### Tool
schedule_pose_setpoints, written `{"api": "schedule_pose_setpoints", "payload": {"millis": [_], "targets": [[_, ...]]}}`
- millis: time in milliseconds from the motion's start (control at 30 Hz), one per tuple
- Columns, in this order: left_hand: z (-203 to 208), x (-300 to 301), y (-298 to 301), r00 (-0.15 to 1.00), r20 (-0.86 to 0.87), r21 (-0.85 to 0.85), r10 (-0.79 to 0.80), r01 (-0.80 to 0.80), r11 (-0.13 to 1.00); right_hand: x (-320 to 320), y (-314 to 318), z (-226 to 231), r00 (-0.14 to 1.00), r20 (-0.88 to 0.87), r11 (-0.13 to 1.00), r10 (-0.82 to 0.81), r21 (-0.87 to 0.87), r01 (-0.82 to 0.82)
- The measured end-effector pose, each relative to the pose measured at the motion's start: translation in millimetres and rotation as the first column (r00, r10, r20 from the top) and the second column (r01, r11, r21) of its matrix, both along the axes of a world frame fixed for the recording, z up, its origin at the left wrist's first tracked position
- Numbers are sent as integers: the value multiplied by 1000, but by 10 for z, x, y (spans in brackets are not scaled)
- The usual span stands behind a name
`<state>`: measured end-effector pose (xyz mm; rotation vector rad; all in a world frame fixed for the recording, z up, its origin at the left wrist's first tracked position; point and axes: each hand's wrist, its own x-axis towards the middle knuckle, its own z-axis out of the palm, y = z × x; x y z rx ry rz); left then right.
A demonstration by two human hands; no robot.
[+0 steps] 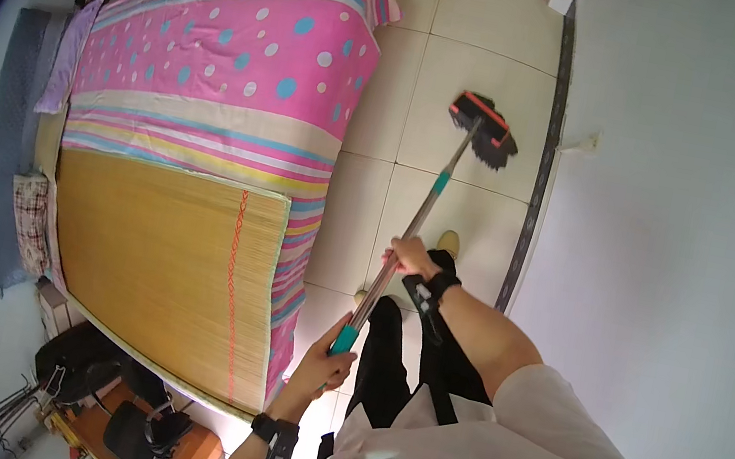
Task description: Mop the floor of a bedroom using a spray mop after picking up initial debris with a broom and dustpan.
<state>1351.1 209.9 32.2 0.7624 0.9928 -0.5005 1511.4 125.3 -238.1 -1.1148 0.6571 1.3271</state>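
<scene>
A mop [482, 127] with a dark shaggy head, a black and orange frame and a metal pole with teal sleeves slants away from me. Its head rests on the pale floor tiles, between the bed and the right wall. Around the pole's lower teal sleeve, close to my body, my left hand [326, 363] is closed. Farther up the metal pole, my right hand [410, 257] also grips it. Both wrists wear black straps with small devices.
On the left, a bed [219, 66] with a pink dotted cover and a straw mat [155, 261] borders the tiled floor [378, 113]. The white wall [657, 261] with a dark skirting strip [549, 134] runs along the right. A black chair [137, 435] stands at the lower left.
</scene>
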Motion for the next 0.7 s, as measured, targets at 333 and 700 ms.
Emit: {"api": "schedule_pose_setpoints", "payload": {"millis": [333,700], "targets": [[-135,-625,-338,968,-118,-34,220,-226,974,-438,168,-14,827,258,854,499,15,-520],[1231,-1775,-771,880,-458,50,126,-116,992,-2665,-176,673,458,486,317,744,347,-883]]}}
